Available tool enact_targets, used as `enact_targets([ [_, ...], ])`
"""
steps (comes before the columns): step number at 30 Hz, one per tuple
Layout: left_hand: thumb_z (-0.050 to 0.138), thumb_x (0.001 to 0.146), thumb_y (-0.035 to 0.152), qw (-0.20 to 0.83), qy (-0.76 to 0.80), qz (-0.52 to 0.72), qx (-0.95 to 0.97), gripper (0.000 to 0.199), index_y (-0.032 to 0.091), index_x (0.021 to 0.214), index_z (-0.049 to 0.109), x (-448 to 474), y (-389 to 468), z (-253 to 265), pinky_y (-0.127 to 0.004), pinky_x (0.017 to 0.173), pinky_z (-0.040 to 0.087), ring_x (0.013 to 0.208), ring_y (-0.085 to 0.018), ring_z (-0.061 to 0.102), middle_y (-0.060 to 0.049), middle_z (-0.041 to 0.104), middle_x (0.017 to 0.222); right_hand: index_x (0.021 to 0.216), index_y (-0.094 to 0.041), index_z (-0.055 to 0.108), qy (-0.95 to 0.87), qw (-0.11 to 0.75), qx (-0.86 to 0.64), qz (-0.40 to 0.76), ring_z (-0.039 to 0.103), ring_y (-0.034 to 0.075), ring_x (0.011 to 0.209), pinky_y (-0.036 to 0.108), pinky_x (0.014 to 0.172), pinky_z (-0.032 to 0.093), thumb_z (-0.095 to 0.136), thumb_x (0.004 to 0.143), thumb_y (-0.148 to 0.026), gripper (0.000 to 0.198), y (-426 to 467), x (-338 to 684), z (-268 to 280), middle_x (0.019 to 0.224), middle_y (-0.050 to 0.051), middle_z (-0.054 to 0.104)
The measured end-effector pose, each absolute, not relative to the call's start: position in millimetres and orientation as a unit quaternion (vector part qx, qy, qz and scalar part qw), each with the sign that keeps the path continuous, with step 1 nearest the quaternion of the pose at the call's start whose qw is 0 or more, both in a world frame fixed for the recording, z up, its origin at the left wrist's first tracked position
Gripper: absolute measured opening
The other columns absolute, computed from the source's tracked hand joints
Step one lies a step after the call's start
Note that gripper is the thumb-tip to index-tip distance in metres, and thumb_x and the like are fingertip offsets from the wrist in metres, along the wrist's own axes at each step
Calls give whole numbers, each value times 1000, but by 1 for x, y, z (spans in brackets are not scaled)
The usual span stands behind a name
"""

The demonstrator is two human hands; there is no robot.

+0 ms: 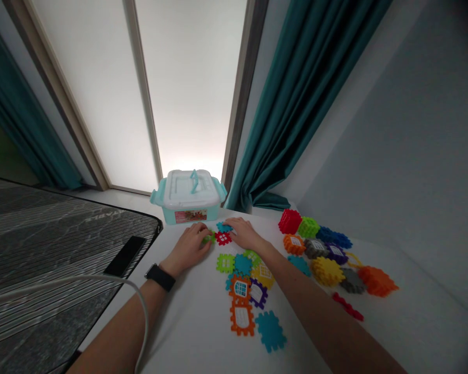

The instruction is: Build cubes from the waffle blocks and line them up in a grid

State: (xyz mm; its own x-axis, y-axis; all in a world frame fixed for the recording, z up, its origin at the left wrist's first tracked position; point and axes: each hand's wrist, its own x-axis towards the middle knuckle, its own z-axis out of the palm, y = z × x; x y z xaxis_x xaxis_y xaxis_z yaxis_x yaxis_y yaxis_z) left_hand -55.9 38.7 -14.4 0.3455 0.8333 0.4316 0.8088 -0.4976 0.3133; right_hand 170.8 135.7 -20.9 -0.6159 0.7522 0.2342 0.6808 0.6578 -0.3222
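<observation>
My left hand (191, 245), with a dark watch on its wrist, has its fingers closed on a green notched building tile (208, 238), which they partly cover. Opposite it, the fingertips of my right hand (245, 234) grip the edge of a blue notched tile (223, 227). A red window tile (223, 238) lies between the hands, up against the green and blue ones; whether they interlock I cannot tell. Closer to me lie loose flat tiles: a green one (225, 263), an orange window tile (241, 288), a purple one (258, 293) and a large blue one (271, 331).
Behind my hands stands a lidded teal box (191, 189). Stacks of tiles, among them a red stack (289, 222) and a yellow one (327, 271), sit on the white table (195, 322) to the right. A phone (125, 255) and a pale cable (101, 278) are at the left.
</observation>
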Motion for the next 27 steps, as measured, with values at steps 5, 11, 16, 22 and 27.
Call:
enact_targets([
  [5,55,91,23,38,499,276,821,18,20,107,65,-55,40,-17,-39,92,49,103,-25,60,-10,62,112,113,-23,69,-911,158,-363,119,58,26,116,42,102,44,69,83,-20,30,130,185,-13,120,9,66],
  [11,56,92,24,50,504,258,823,18,20,107,65,-53,39,-18,-39,90,48,102,-25,60,-10,62,112,106,-21,69,-913,157,-350,138,59,26,108,41,98,46,73,77,-18,29,111,202,-8,110,9,66],
  [16,57,91,23,49,505,247,826,16,20,105,65,-51,37,-17,-41,89,47,103,-26,60,-9,64,112,106,-21,68,-906,171,-354,158,58,26,107,40,97,46,72,72,-11,36,96,209,-3,105,7,64],
  [22,58,90,22,48,501,251,827,18,20,107,64,-48,34,-12,-42,90,47,104,-26,60,-9,64,112,112,-19,61,-876,217,-390,181,59,22,102,39,95,49,69,75,-14,38,88,215,5,107,6,61],
  [27,60,91,28,58,463,300,832,28,21,119,62,-33,22,1,-44,94,46,109,-28,59,-10,63,115,113,-23,58,-859,280,-378,202,58,21,108,40,100,48,65,79,-15,36,64,226,21,112,5,57],
])
